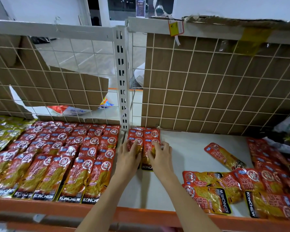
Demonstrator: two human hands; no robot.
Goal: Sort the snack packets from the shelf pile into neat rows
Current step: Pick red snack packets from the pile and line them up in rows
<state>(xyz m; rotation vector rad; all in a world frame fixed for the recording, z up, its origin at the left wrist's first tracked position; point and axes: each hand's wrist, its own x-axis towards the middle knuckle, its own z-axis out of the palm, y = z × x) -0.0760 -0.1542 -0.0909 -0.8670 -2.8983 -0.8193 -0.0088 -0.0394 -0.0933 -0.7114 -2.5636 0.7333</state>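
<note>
Pressing down at the centre of the shelf, both your hands sit on two short columns of red snack packets [144,144] that run from the wire mesh back panel [208,84] toward you, just right of the white upright post [122,81]. Your left hand [130,154] lies on the left column with fingers spread and fairly straight, fingertips flat on the foil, nothing clamped. Your right hand [160,154] rests on the right column with its fingers bent and the tips pressing the packet surface; whether it actually pinches a packet you cannot tell from this angle. The two hands are just beside each other, thumbs nearly meeting over the seam between the columns. At nine o'clock from your hands, the sorted rows [62,158] of red packets lie overlapped in tidy lines, reaching the orange shelf edge [141,213] at the front, with a group of yellow-green packets [2,131] further out at the far left. At three to four o'clock lies the unsorted pile [258,186], red packets at mixed angles, some turned sideways, and one loose packet [224,156] lying tilted and apart between the pile and your right hand. Bare white shelf surface [182,148] shows between your hands and that pile. Brown cardboard [224,64] stands behind the mesh.
</note>
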